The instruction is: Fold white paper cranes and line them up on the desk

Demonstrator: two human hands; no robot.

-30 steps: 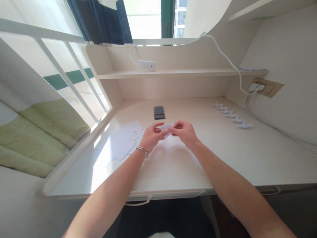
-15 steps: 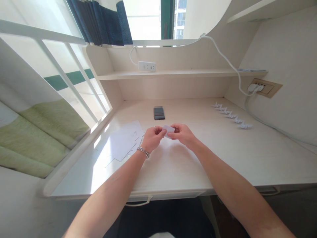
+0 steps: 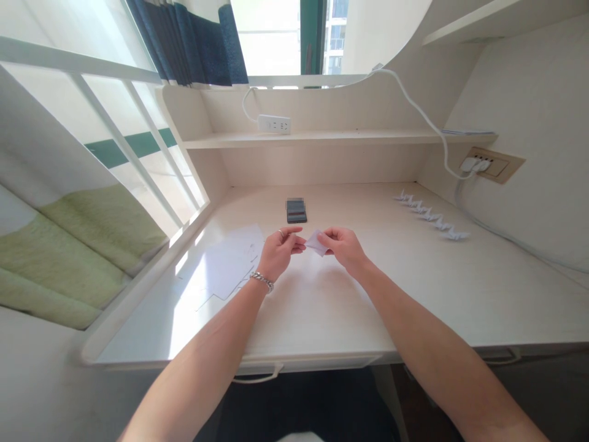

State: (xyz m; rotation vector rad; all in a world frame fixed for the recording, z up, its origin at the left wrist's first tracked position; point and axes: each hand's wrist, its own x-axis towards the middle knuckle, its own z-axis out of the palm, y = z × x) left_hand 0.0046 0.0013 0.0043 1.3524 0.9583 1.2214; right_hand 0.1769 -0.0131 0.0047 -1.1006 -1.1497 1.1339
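Observation:
Above the middle of the pale desk [image 3: 414, 294], my right hand [image 3: 343, 245] pinches a small folded piece of white paper [image 3: 315, 241] by its right edge. My left hand [image 3: 278, 250], with a ring and a metal bracelet, is just left of the paper, fingers partly spread and pointing at it, a small gap between fingertips and paper. Several loose white paper sheets [image 3: 227, 264] lie on the desk to the left of my left hand.
A dark phone [image 3: 296, 210] lies behind the hands. Several small folded paper cranes [image 3: 430, 213] stand in a row at the right. A power strip [image 3: 273, 124] sits on the shelf, its cable running to a wall socket [image 3: 488, 164]. A white railing borders the left.
My left hand has let go of the folded paper and opened a little to the left. The right hand keeps the paper, which has turned slightly.

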